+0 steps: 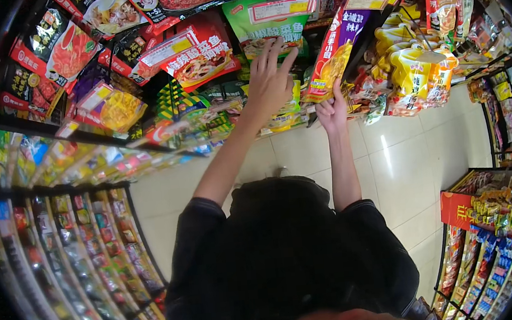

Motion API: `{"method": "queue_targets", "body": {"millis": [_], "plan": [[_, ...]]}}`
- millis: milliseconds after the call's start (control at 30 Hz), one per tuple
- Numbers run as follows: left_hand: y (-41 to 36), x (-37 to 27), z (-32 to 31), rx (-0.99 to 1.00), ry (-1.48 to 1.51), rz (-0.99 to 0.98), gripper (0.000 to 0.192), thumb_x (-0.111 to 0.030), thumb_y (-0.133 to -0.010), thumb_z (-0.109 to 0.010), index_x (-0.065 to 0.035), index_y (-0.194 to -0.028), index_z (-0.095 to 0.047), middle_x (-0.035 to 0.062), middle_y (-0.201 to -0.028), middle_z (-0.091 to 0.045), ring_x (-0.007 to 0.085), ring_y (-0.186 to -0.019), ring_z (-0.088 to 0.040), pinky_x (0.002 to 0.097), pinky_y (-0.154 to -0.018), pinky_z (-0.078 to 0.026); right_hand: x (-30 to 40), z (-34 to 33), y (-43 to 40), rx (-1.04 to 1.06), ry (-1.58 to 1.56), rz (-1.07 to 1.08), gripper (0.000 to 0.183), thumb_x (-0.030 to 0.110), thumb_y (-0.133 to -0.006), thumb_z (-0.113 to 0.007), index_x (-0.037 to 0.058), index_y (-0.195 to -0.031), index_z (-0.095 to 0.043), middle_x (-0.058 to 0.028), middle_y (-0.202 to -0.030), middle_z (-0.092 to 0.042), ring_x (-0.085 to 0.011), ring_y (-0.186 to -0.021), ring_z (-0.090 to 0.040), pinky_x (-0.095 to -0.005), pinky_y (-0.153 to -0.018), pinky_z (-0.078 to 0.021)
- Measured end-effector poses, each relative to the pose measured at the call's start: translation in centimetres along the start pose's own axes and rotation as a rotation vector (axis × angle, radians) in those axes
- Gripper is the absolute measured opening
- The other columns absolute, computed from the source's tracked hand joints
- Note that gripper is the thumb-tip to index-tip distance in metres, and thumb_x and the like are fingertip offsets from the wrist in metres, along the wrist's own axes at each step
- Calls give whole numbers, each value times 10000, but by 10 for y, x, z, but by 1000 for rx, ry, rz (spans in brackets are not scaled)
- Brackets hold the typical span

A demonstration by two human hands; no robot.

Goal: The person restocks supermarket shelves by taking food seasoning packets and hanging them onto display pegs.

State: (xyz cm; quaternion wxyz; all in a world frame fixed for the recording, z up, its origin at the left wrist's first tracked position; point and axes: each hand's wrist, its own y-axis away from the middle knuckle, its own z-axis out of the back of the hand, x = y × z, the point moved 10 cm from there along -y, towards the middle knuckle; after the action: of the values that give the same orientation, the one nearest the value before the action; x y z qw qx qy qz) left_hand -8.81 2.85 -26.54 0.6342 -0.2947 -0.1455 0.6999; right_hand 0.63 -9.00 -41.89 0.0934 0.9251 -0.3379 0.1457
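My left hand [269, 76], fingers spread, reaches up to the lower part of a green seasoning packet [272, 28] that hangs on the rack behind a price tag. Whether the fingertips press on it is hard to tell. My right hand [332, 107] is at the lower end of a narrow purple, red and yellow seasoning packet [334, 57]; its index finger points up along the packet's edge and the other fingers are curled. That packet hangs tilted below its own price tag [365, 2]. A red seasoning packet [203, 57] hangs left of the green one.
Black and red hotpot packets [66, 48] fill the rack's left side. Yellow and white soup seasoning packets [413, 73] hang at the right. Stocked shelves [91, 261] curve along the left, and a display with a red sign [457, 210] stands at the lower right. Pale floor tiles [402, 161] lie between.
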Motion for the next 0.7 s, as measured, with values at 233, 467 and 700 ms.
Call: {"method": "queue_targets", "body": {"millis": [233, 467, 700], "plan": [[-8, 21, -22, -15, -63, 56, 747, -167, -785, -728, -154, -1491, -482, 154, -1588, -369, 376, -1461, -356, 578, -1115, -328, -14, 15, 28, -29, 257, -21, 408, 469, -1070, -524, 72, -1126, -602, 39, -691, -546, -28, -402, -317, -192, -382, -272], [36, 76, -1, 32, 1250, 495, 530, -423, -1103, -423, -9, -1412, -540, 151, -1301, -663, 219, -1180, -652, 341, -1034, -503, -82, 39, 98, -67, 599, -185, 336, 398, -1074, -553, 77, -1167, -516, 39, -653, -450, -73, -466, -367, -253, -460, -312], [196, 96, 111, 159, 1070, 737, 351, -263, -1039, -608, 21, -1230, -685, 90, -1086, -735, 114, -935, -683, 271, -830, -542, -136, 33, 117, 17, 881, -269, 316, 355, -1091, -529, 77, -1238, -495, 38, -680, -471, -57, -480, -372, -242, -455, -310]]}}
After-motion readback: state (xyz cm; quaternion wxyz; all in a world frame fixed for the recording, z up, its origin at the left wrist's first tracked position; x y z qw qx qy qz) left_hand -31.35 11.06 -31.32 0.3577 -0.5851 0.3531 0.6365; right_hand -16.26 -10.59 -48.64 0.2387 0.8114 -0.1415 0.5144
